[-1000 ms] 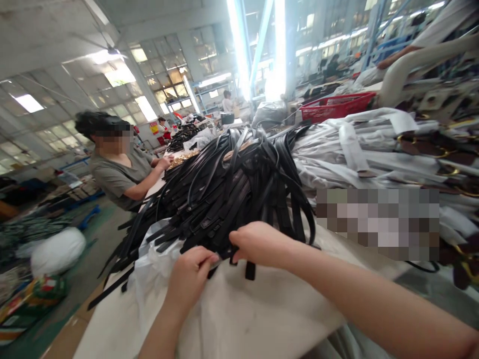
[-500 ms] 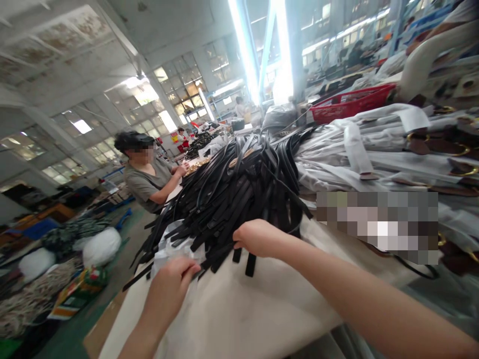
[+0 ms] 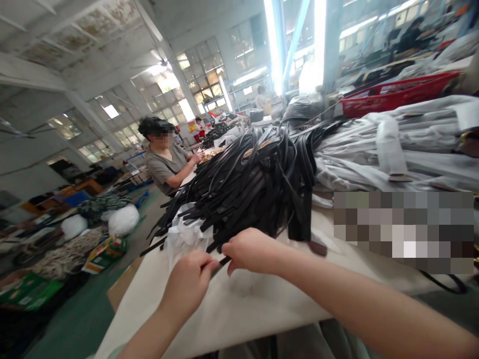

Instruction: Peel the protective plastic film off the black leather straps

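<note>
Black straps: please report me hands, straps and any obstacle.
Left hand and right hand pinching a dark strip. Black straps heaped just beyond. White plastic near left hand, possibly in the way.

Worktable (image 3: 262, 316): off-white top
Centre: heaped black straps (image 3: 239, 189), ends splayed toward near-left edge
Left side: crumpled white plastic (image 3: 184, 238) against the strap ends
Right: white-wrapped straps (image 3: 357, 145) beside the black heap
Far left: small gold-coloured pieces (image 3: 210, 155)
</note>
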The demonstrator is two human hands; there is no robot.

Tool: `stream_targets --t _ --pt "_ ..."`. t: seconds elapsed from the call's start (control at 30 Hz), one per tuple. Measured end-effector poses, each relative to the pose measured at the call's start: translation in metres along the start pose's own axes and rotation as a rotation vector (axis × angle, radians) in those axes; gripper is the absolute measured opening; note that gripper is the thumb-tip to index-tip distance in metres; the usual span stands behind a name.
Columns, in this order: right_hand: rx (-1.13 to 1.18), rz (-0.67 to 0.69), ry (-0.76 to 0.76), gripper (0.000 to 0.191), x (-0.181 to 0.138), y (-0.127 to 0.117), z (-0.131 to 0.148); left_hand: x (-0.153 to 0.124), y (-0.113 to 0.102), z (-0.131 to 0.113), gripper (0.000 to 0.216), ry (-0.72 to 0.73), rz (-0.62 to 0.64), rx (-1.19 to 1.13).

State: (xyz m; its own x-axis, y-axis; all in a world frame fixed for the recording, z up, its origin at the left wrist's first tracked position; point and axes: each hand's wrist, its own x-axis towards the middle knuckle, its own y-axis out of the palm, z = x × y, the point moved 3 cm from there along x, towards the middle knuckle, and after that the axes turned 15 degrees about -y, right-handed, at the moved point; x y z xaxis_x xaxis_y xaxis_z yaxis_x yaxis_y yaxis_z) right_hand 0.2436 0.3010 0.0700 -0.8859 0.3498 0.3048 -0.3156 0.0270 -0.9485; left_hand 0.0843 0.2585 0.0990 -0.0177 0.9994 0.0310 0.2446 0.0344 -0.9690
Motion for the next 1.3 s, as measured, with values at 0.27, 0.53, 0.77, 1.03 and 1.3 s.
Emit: stream_targets --t 0.27,0.53,0.77,1.03,1.3 --pt "0.006 -0.182 0.045 0.012 -0.009 -0.009 -0.025 -0.005 -0.028 0.052 0.029 0.000 -0.351 0.293" --pt "-0.034 -0.306 0.081 0.016 -0.005 -0.010 -0.015 -0.002 0.001 0.027 0.028 0.125 -0.286 0.001" --pt "-0.004 -0.076 0.155 0.028 -0.011 -0.014 -0.022 0.001 0.004 0.061 0.028 0.029 -0.208 -0.151" --pt "0.128 -0.055 0.000 0.023 0.005 0.014 0.001 0.001 0.034 0.025 0.028 0.075 -0.157 -0.221" --pt "0.204 -0.085 0.054 0.015 0.006 0.026 -0.008 -0.003 0.052 0.052 0.012 0.087 -0.289 0.017"
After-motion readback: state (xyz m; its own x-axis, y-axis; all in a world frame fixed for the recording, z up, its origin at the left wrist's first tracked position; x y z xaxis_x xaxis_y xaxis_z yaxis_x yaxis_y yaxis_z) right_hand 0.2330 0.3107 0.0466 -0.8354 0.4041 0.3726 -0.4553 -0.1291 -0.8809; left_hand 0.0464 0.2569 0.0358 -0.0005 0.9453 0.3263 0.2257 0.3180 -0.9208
